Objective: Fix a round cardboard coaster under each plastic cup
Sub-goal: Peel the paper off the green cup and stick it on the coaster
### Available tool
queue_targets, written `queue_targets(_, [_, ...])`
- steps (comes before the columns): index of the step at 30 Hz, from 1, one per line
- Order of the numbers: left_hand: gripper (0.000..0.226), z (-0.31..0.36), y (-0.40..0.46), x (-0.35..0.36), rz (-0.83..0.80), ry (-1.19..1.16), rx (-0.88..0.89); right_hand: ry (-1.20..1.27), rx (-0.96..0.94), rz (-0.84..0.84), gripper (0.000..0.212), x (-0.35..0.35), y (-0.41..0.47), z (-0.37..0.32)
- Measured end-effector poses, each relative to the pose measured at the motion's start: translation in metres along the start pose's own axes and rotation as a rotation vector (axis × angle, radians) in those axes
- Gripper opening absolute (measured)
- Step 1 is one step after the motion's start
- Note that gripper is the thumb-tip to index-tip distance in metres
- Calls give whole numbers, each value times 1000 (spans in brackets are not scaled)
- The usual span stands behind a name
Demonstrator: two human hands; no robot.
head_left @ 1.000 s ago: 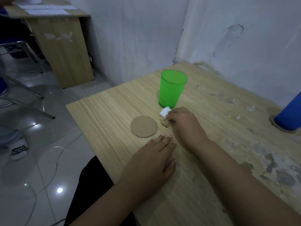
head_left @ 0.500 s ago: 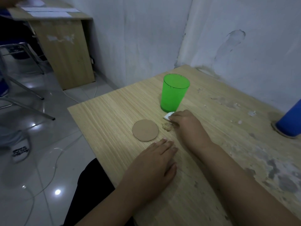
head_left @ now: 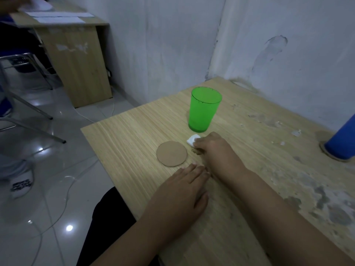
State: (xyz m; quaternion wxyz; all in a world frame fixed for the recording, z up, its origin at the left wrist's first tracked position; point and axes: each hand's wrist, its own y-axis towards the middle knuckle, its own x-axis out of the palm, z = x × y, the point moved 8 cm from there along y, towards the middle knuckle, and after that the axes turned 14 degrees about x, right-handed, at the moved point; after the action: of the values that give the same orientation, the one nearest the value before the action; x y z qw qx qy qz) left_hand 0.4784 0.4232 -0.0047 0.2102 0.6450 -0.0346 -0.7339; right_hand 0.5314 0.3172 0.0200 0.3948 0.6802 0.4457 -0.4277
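One round cardboard coaster (head_left: 171,153) lies flat on the surface (head_left: 134,135), face up, just before the upright green cup (head_left: 203,110), mouth upward. It looks light and stiff; best lifted by its edge. The right hand (head_left: 215,150) pinches a small white pad (head_left: 192,140) beside the cup. The left hand (head_left: 180,191) rests flat, fingers relaxed, grasping nothing.
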Motion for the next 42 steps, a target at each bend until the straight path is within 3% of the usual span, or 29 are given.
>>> queue_targets(2, [47, 0, -1, 2, -30, 38, 4, 12, -131, 59, 25, -13, -21, -1])
queue_targets(5, [49, -1, -1, 2, -46, 64, 12, -19, -5, -9, 37, -14, -20, 23])
queue_targets(8, [51, 0, -2, 2, -62, 49, 11, -155, 98, 66, 25, -9, -3, 36])
queue_targets(12, [55, 1, -3, 2, -75, -17, -13, -34, 47, 74, 19, -2, 2, 14])
queue_targets(15, [55, 1, -4, 0, -69, -13, -12, 59, -17, -15, 31, -5, -14, 12])
queue_targets(18, [58, 1, -3, 0, -61, -39, -11, 94, 25, 29, 46, -16, -21, 32])
queue_targets(22, [67, 2, -2, -1, -49, -81, 7, 17, 129, 99, 33, -17, -8, 36])
queue_targets(28, [63, 1, -5, -1, -43, -97, -5, 71, -38, 11, 26, -7, -17, 8])
queue_targets(32, [60, 2, -3, -5, -36, -86, -8, 62, 46, 55, 51, -19, -24, 25])
queue_targets(35, [65, 1, -2, -2, -32, -139, 1, -13, 93, 64, 40, -14, -10, 22])
queue_targets(39, [58, 2, -6, -4, -34, -121, -11, 76, -27, 42, 24, -9, -16, -2])
queue_targets(42, [55, 1, -5, -6, -23, -95, -17, 91, -74, 36, 34, -14, -27, 6])
